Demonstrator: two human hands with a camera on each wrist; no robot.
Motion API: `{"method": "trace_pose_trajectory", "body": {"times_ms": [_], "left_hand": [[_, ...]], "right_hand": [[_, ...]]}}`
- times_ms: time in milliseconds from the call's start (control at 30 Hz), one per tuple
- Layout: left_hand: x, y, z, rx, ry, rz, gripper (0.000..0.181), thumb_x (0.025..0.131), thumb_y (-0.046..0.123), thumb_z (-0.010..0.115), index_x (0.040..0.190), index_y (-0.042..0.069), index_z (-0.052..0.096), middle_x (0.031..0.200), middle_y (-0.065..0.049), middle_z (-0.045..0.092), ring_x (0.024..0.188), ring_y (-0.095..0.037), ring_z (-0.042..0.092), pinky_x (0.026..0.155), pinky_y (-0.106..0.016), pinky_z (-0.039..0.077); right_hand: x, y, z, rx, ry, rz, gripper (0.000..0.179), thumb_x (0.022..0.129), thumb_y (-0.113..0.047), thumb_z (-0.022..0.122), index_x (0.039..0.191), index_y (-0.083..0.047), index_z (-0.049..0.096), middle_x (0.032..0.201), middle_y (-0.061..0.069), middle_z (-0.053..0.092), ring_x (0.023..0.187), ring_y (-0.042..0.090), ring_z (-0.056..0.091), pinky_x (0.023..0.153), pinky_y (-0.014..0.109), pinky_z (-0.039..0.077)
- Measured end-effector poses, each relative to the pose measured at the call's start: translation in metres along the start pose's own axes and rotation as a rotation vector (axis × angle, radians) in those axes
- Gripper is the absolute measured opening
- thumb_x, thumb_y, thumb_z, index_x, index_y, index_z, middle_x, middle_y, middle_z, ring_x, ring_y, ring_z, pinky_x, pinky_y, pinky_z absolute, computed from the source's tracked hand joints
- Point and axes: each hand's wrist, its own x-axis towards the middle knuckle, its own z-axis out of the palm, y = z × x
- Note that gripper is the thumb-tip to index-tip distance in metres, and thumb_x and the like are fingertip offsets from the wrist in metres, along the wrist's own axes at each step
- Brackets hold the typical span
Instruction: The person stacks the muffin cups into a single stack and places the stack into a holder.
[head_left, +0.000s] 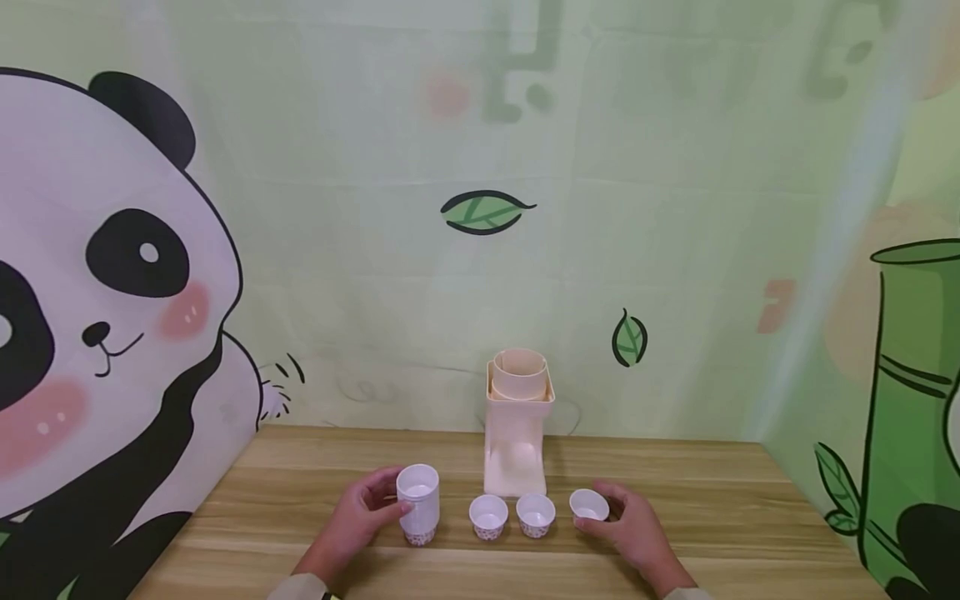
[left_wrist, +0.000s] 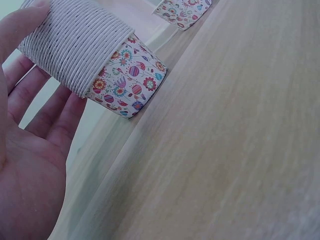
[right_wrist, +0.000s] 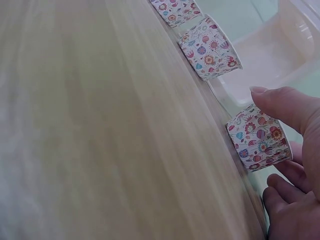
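A tall stack of nested small paper baking cups [head_left: 417,500] stands upright on the table, its lowest cup showing a floral print. My left hand [head_left: 372,507] grips the stack from the left, thumb in front and fingers behind. To its right, two single paper cups [head_left: 488,517] [head_left: 536,515] stand side by side, open side up. At the right of this row, my right hand [head_left: 633,527] holds another floral paper cup [right_wrist: 259,139] between thumb and fingers. That cup's base is at the tabletop in the right wrist view.
Behind the single cups stands a pale pink holder [head_left: 515,450] with a round ring-like container [head_left: 519,375] in its top. The wooden table [head_left: 465,575] ends at a green cloth backdrop [head_left: 360,275] printed with a panda, leaves and bamboo.
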Motion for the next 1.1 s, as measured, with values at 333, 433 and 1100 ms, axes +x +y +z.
{"method": "trace_pose_trajectory", "body": {"times_ms": [333, 433, 1100], "left_hand": [[-0.002, 0.004, 0.001, -0.002, 0.0, -0.015, 0.056, 0.091, 0.015, 0.078, 0.14, -0.002, 0.057, 0.129, -0.021, 0.068, 0.111, -0.014, 0.067, 0.095, -0.02, 0.053], [-0.002, 0.004, 0.001, -0.003, 0.002, -0.021, 0.056, 0.091, 0.015, 0.078, 0.14, -0.001, 0.057, 0.129, -0.021, 0.068, 0.112, -0.016, 0.066, 0.095, -0.02, 0.053], [-0.001, 0.001, 0.0, -0.023, 0.0, 0.005, 0.056, 0.089, 0.013, 0.079, 0.138, -0.002, 0.058, 0.127, -0.024, 0.068, 0.11, -0.015, 0.068, 0.095, -0.021, 0.053]], "right_hand": [[-0.003, -0.01, 0.004, -0.007, 0.02, 0.029, 0.061, 0.072, -0.014, 0.094, 0.125, 0.003, 0.067, 0.117, 0.014, 0.073, 0.105, 0.023, 0.068, 0.082, 0.021, 0.055], [-0.002, -0.012, 0.006, 0.017, 0.023, 0.024, 0.06, 0.072, -0.013, 0.093, 0.124, 0.003, 0.067, 0.115, 0.014, 0.073, 0.104, 0.023, 0.068, 0.082, 0.021, 0.056], [-0.003, -0.04, 0.016, 0.105, -0.011, -0.026, 0.062, 0.074, -0.009, 0.091, 0.129, 0.004, 0.065, 0.118, 0.014, 0.073, 0.11, 0.023, 0.067, 0.09, 0.028, 0.059]]}}
